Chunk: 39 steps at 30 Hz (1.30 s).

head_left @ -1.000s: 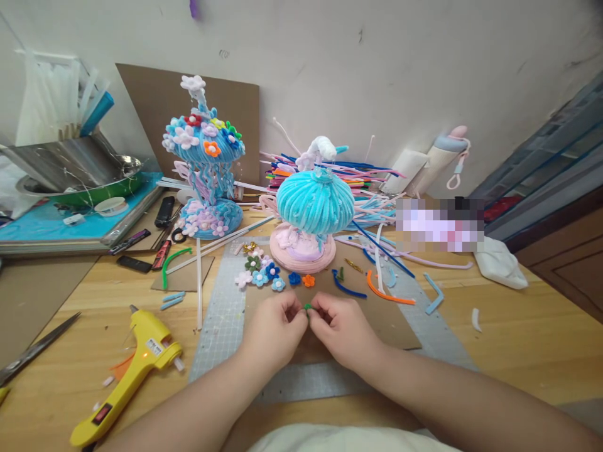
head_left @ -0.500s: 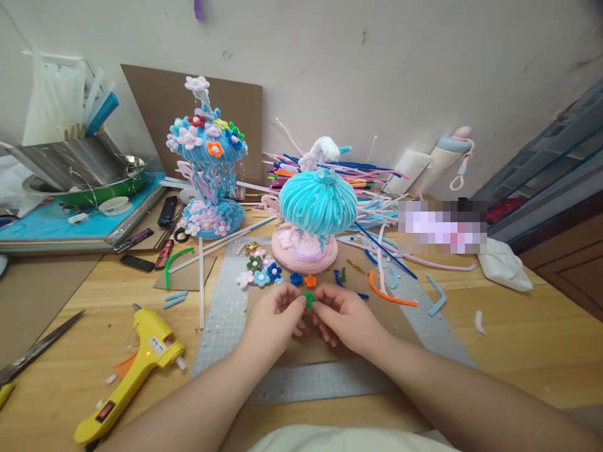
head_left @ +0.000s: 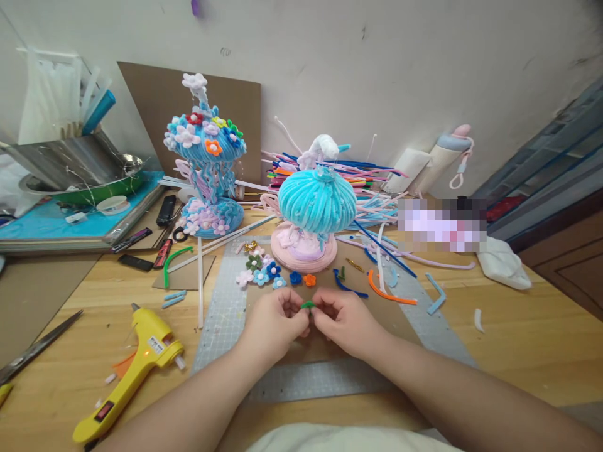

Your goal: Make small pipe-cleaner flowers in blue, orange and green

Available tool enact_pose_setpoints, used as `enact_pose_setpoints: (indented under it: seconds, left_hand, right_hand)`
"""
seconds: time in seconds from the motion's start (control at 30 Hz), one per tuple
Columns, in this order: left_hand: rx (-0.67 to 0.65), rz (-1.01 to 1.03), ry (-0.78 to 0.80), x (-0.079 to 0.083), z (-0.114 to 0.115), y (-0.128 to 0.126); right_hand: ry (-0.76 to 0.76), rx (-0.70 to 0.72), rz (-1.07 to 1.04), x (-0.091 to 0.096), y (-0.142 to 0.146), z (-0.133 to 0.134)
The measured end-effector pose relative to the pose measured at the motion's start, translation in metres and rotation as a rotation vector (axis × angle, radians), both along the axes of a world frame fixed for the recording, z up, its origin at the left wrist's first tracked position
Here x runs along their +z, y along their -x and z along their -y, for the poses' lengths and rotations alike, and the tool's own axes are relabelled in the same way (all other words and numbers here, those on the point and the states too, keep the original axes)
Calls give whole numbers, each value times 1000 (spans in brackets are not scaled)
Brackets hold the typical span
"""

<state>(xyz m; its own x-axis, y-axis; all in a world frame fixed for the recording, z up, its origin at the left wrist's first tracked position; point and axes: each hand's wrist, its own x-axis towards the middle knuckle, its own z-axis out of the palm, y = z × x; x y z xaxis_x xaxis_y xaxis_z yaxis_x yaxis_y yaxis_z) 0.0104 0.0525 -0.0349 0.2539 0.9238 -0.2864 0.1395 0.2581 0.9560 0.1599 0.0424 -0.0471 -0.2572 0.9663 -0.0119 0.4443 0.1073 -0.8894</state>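
Both my left hand (head_left: 281,317) and my right hand (head_left: 340,317) pinch a small green pipe-cleaner flower (head_left: 308,305) between thumbs and fingertips, low over a piece of cardboard (head_left: 306,353). Most of the flower is hidden by my fingers. Just beyond my hands lie a dark blue flower (head_left: 295,277) and an orange flower (head_left: 309,280). A cluster of finished flowers (head_left: 260,276) with pale centres sits left of these. Behind them stands a turquoise pipe-cleaner lamp shape (head_left: 318,201) on a round pink base (head_left: 301,257).
A flower-covered blue lamp (head_left: 205,157) stands at the back left. On the left lie a yellow glue gun (head_left: 136,376) and scissors (head_left: 40,348). Loose pipe cleaners (head_left: 393,294) are scattered right of the cutting mat (head_left: 301,384). A metal pot (head_left: 70,160) stands far left.
My hands have lowered slightly and tilted the green flower, so it now shows as a thin edge. More of the light blue flower beyond my left hand is visible.
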Motion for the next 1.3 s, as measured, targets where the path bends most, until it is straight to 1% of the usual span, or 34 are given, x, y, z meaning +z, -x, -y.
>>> enact_pose_setpoints:
  seconds: [0.1,0.23,0.43,0.63,0.7,0.8,0.87,0.9,1.0,1.07,1.1,1.17,1.3]
  left_hand:
    - [-5,-8,-12,0,-1,2]
    - [-12,-24,-43,0,-1,4]
    - [-36,0,-82,-1,0,4]
    - [-76,-105,-180,-3,-1,8]
    - [-90,-111,-194,-3,0,10]
    - [-89,-102,-208,-1,0,10]
    - [-84,-60,-177,2,0,9]
    - [-82,-15,-133,3,-1,8]
    - [-71,170,70,7,-3,6]
    - [-64,237,133,7,-4,5]
    - [-58,233,122,7,-4,4]
    - [-34,169,48,6,-1,2]
    - [40,-12,-90,1,6,-2]
  right_hand:
    - [-48,11,49,3,0,0]
    - [-12,-14,33,6,-1,0]
    - [-22,18,31,8,-1,-1]
    - [10,75,33,7,-2,-1]
    - [-1,82,33,7,-3,-2]
    - [-54,57,29,7,-3,-2]
    - [-54,30,-5,7,-2,-1]
    - [-31,17,-39,7,-1,0]
    - [87,-24,-169,8,2,2]
    - [135,-52,-225,9,4,3]
    - [139,-70,-234,9,5,3]
    - [100,-106,-212,9,7,4]
    - [-66,-157,-67,9,9,5]
